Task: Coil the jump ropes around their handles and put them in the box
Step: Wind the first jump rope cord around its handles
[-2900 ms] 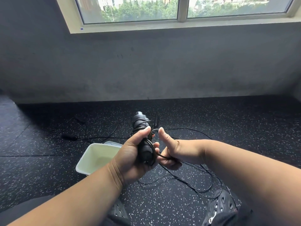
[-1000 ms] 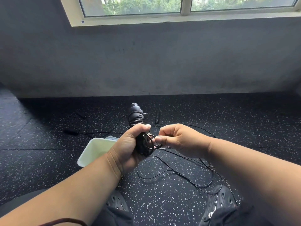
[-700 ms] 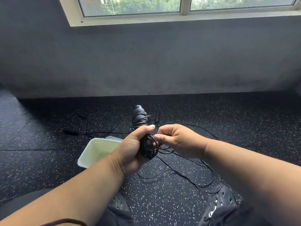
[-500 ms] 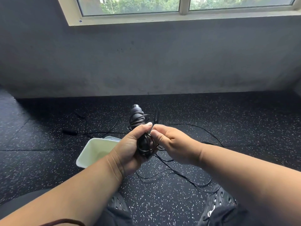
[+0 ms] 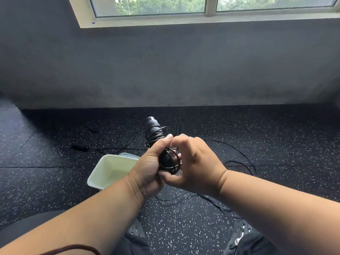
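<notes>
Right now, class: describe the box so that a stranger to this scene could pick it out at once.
Start at the window, drop down the grey wall to the speckled black floor. The box sits there, just left of the left hand. It is the only pale, open container; everything around it is dark.

black handles upright, rope-wound | slack rope trails on floor | pale open box just left

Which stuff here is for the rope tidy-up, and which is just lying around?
For the job:
- jump rope handles, gripped by the left hand
- black rope, wound on by the right hand
- pale box

Just there:
- window
- grey wall
- speckled floor
- black shoes
</notes>
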